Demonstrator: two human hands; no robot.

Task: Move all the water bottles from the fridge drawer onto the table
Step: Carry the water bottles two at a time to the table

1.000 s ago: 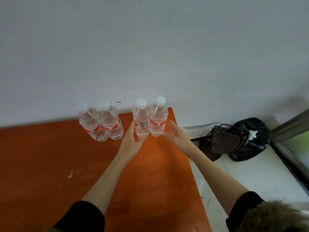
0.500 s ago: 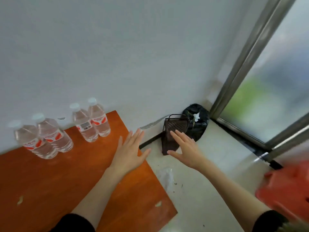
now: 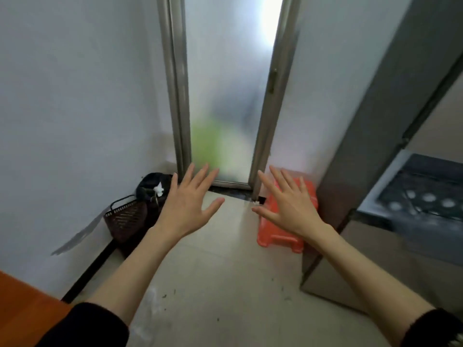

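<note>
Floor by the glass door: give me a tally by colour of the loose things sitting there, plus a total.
Brown: 1, woven basket
Black: 1, bag
Orange-red: 1, plastic stool
Total: 3
No water bottle is clearly visible; both hands, left hand and right hand, are open and empty.

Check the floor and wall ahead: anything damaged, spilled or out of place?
Small dark specks litter the floor, and a grey scuff streak marks the wall beside the brown basket. Both hands are empty; nothing is spilled.
</note>
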